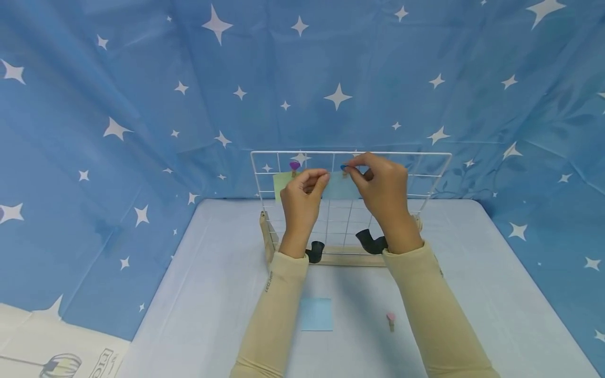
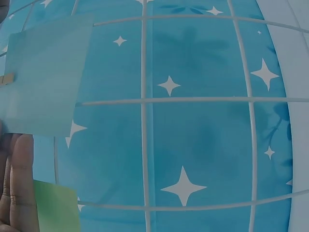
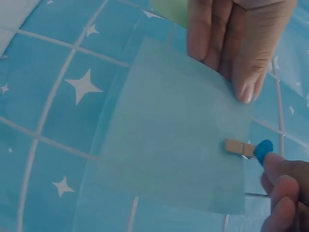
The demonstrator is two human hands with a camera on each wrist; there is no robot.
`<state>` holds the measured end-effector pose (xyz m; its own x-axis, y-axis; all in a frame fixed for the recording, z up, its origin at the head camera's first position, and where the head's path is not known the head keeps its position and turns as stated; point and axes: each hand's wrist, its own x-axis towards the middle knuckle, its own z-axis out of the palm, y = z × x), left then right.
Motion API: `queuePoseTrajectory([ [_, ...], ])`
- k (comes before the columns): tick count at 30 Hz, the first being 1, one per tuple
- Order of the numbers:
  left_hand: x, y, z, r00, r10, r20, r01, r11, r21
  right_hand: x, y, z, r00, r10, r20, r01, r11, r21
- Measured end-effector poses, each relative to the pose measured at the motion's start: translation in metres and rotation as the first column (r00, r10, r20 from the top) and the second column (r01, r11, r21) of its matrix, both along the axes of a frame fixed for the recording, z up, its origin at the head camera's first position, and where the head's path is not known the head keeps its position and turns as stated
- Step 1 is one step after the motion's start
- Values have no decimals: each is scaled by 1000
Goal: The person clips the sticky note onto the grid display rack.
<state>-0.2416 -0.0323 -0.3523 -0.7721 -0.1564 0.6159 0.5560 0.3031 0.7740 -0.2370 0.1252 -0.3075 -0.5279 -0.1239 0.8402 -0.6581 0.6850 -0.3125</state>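
Observation:
A white wire grid (image 1: 411,154) stands upright on the table. Against its upper middle is a light blue paper square (image 3: 178,130). Thumb and fingers of my left hand (image 1: 302,202) pinch this paper's edge, seen from close by in the right wrist view. My right hand (image 1: 385,191) pinches a small wooden clothespin (image 3: 239,147) by its blue end (image 3: 263,150); the clothespin's wooden tip lies over the paper near its upper edge. To the left, a green paper (image 1: 281,184) hangs on the grid under a clothespin with a purple heart (image 1: 295,165).
On the white table (image 1: 212,315) lie another light blue paper (image 1: 316,314) and a clothespin with a pink heart (image 1: 390,321). Wooden feet (image 1: 266,231) hold the grid. Black curved pieces (image 1: 370,242) show near the wrists. A starry blue cloth (image 1: 142,105) hangs behind.

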Motion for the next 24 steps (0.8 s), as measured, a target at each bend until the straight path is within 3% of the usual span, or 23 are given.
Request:
queuePoseTrajectory([
  [4,2,-1,0,1000,-3,2,3,1000,-1,-1,4,-8,998,14,-59,-20,995,-99],
  [7,3,-3,0,1000,0,6,0,1000,0,1,8,-15,998,50,-35,-55,980,-193],
  [10,5,-5,-1,1000,7,10,-7,1000,-2,3,13,-21,988,151,34,-133,942,-310],
  [13,7,-7,-1,1000,7,9,-7,1000,-2,7,18,-25,963,251,98,-192,894,-404],
  [17,11,-10,-1,1000,11,4,-11,1000,-6,17,21,-24,939,306,155,-210,871,-444],
  [24,17,-19,-5,1000,19,-7,-19,1000,-16,36,27,-18,914,330,237,-193,867,-460],
])
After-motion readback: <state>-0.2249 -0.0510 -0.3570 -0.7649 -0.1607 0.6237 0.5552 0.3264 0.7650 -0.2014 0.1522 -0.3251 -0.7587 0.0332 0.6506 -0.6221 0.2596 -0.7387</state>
